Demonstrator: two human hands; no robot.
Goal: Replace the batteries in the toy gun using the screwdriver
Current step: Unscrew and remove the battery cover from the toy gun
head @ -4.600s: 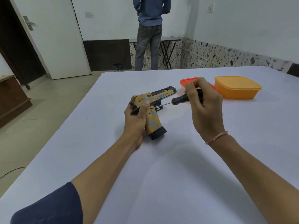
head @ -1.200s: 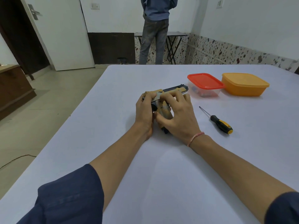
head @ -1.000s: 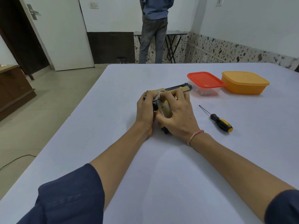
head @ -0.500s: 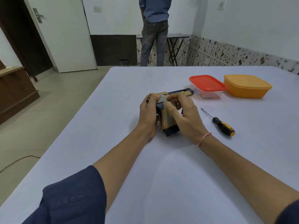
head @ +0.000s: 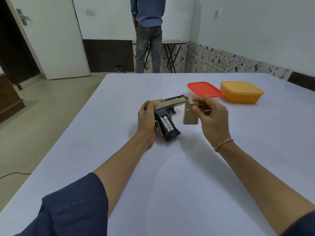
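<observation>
On a broad white table (head: pixel 170 176), the left hand (head: pixel 147 116) grips the rear of a tan-and-black plastic toy gun (head: pixel 170 101) lying on its side, with two white batteries (head: pixel 166 124) exposed in its handle. The right hand (head: pixel 212 116) pinches a flat tan cover panel (head: pixel 189 117) just beside the gun. A red-lidded clear box (head: pixel 204 89) and an orange plastic tub (head: pixel 241 93) sit beyond. A white door (head: pixel 56 40) and speckled wall tiles (head: pixel 221 60) edge the room.

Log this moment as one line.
left hand: holds toy gun on table | right hand: pinches battery cover, off the gun | batteries: two, in open grip
</observation>
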